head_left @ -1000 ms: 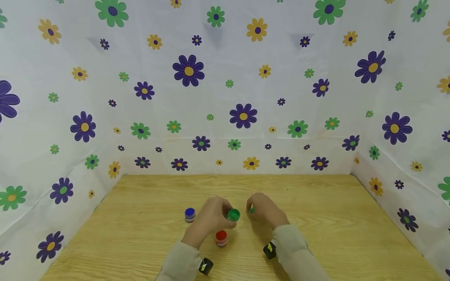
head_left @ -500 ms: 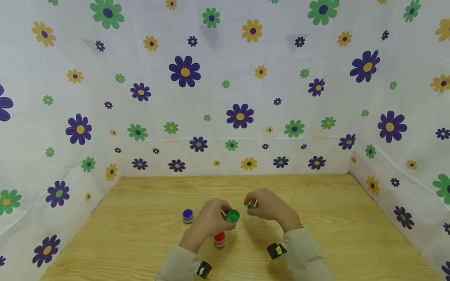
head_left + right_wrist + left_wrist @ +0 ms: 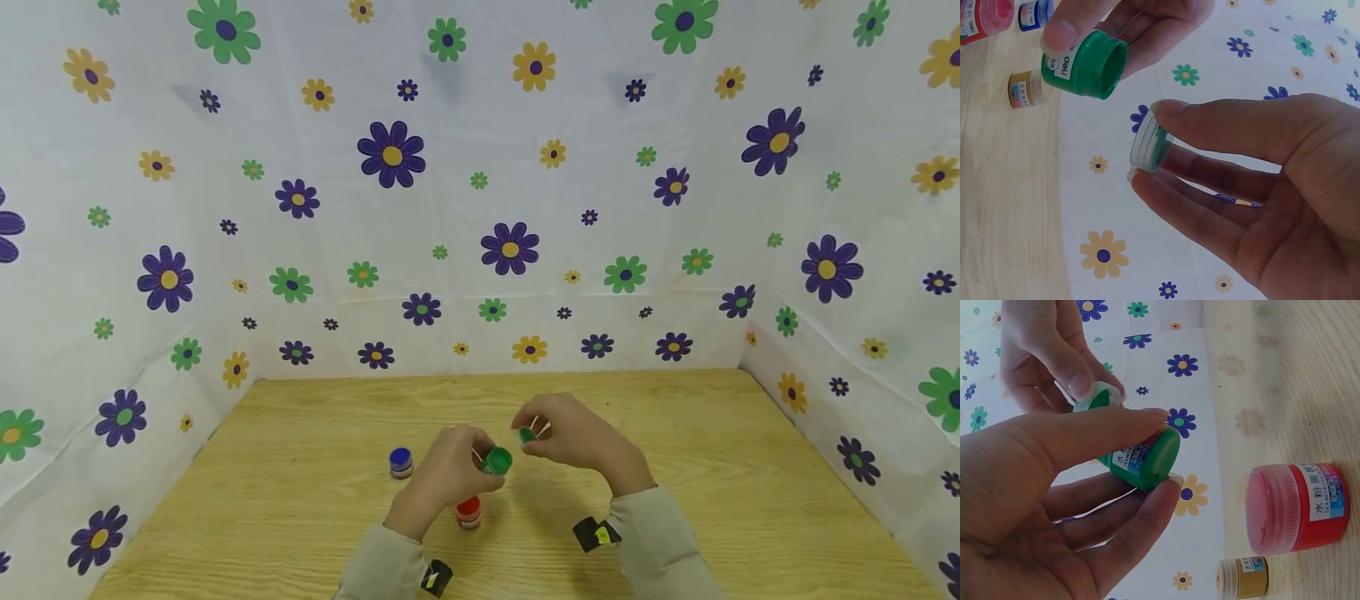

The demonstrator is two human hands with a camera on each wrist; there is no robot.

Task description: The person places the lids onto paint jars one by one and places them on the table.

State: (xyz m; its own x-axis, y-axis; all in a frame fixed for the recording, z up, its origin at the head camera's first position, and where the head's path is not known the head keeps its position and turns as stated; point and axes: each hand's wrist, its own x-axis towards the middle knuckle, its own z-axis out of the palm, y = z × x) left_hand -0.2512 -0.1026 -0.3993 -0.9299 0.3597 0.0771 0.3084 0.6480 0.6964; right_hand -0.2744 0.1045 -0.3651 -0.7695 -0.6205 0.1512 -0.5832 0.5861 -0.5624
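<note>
My left hand [image 3: 442,471] grips a small green paint jar [image 3: 497,461] between thumb and fingers. Its mouth is uncovered and tilted, with green paint on the inside, as the right wrist view shows. To the right, apart from the jar, my right hand [image 3: 577,433] pinches a clear ribbed lid [image 3: 1147,147] by its edges; the lid's inner side is smeared green. Just in front of the left hand a lidded red paint jar [image 3: 468,514] stands on the table. A lidded blue paint jar [image 3: 401,462] is left of that hand.
An ochre paint jar [image 3: 1250,578] stands on the wooden table [image 3: 315,517]; the left hand hides it in the head view. Flower-printed white cloth [image 3: 450,208] encloses the back and both sides of the table.
My right hand has lifted a little with the lid and tipped it, so more of its green inside shows. The left hand and the green jar stay nearly in place.
</note>
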